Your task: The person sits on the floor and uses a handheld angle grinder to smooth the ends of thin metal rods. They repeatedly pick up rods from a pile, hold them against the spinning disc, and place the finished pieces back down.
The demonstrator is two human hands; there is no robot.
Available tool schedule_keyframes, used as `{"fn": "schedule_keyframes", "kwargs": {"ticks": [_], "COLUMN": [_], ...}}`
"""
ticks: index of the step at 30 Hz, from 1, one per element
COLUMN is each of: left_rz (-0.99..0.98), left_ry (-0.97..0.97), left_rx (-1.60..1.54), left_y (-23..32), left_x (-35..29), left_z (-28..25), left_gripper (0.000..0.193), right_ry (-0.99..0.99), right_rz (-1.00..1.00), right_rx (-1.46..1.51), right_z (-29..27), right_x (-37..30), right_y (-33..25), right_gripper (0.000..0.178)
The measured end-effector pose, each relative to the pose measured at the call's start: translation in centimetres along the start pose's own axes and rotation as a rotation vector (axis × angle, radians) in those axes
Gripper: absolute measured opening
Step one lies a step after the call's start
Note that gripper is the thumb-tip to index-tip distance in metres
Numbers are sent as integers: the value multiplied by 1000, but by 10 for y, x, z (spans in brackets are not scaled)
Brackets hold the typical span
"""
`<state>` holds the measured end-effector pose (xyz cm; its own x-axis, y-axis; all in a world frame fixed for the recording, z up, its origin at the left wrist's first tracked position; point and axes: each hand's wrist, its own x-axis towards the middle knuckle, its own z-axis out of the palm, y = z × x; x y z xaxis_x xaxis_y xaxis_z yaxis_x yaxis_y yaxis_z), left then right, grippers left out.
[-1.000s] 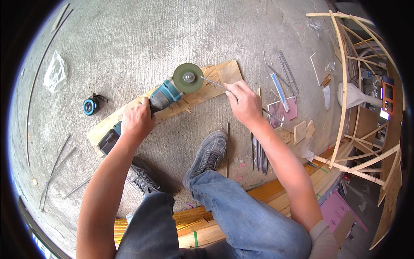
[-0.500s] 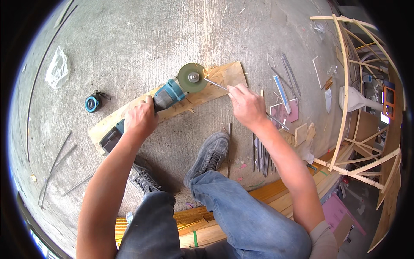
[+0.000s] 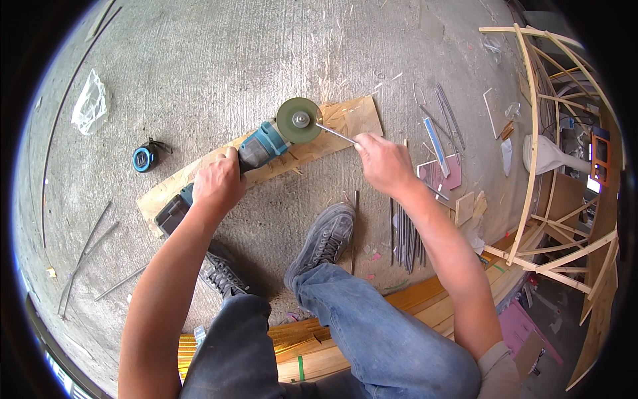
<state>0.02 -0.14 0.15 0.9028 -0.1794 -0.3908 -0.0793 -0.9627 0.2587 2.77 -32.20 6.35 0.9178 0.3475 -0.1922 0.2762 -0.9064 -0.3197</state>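
My left hand (image 3: 219, 184) is closed round the body of a blue cordless angle grinder (image 3: 260, 147), which lies along a wooden board (image 3: 345, 126) on the floor. Its greenish cutting disc (image 3: 298, 120) faces up towards me, and the black battery end sits by my left wrist. In my closed right hand (image 3: 385, 163) is a thin metal rod (image 3: 337, 133). The rod's tip is right at the disc's right edge; whether they touch I cannot tell. Its other end sticks out behind my right hand, above a pink sheet.
Several metal rods (image 3: 407, 243) lie beside my right shoe (image 3: 330, 233). A tape measure (image 3: 143, 159) and a clear plastic bag (image 3: 89, 103) are on the left. At the right stands a curved wooden frame (image 3: 527, 133); a blue-and-white strip (image 3: 436, 146) lies nearer.
The sparks flying up from the disc have died away. My right hand and the rod have shifted slightly right. The grinder has barely moved.
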Motion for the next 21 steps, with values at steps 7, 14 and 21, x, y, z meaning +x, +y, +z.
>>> {"fn": "schedule_keyframes", "kwargs": {"ticks": [7,14,21], "left_rz": [7,-15,-13], "left_ry": [-8,-42,-38], "left_rx": [-13,-4,-19], "left_y": [0,-2,-2], "left_x": [1,1,2], "left_z": [0,1,2], "left_gripper": [32,34,35], "right_ry": [-74,-229,-235], "right_rz": [64,143,248], "right_rx": [63,177,543], "right_z": [-8,-13,-9], "right_x": [3,13,12], "right_y": [-2,0,11], "right_gripper": [21,23,27]}}
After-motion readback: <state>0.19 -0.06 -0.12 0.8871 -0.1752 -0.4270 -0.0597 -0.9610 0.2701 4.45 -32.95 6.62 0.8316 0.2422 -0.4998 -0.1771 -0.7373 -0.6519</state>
